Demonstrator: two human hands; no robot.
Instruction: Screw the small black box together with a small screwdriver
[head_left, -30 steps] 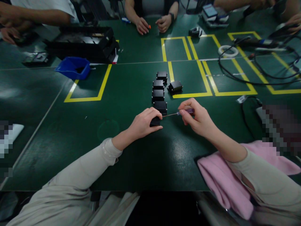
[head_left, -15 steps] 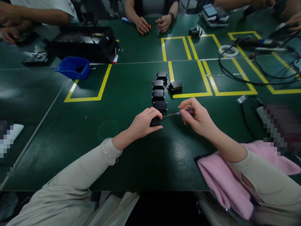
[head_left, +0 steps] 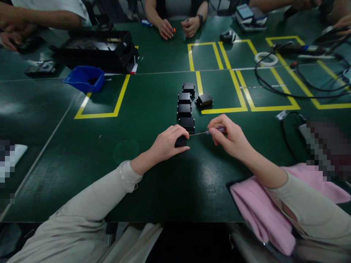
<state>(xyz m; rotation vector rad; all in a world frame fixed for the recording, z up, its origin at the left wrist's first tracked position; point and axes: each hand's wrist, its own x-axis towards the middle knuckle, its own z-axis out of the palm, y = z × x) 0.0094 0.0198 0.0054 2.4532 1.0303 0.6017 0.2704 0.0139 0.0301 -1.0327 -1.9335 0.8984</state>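
Note:
My left hand is closed around a small black box on the green table, thumb at its near side and fingers over the far side. In my right hand is a screwdriver with a purplish handle, pinched between thumb and fingers. Its thin shaft points left, and the tip reaches the right side of the held box; the exact contact is too small to make out. Just beyond, several like black boxes stand in a row, the nearest box close to my left fingers. Another black box sits angled right of the row.
A blue scoop-shaped bin and black trays stand at the far left. Yellow tape marks the table. A black cable and white ring lie right. Pink cloth hangs at the front edge. Co-workers' hands rest opposite.
My right hand and the screwdriver have shifted very slightly, the fingers turning a little on the handle. My left hand and the black box stay where they were.

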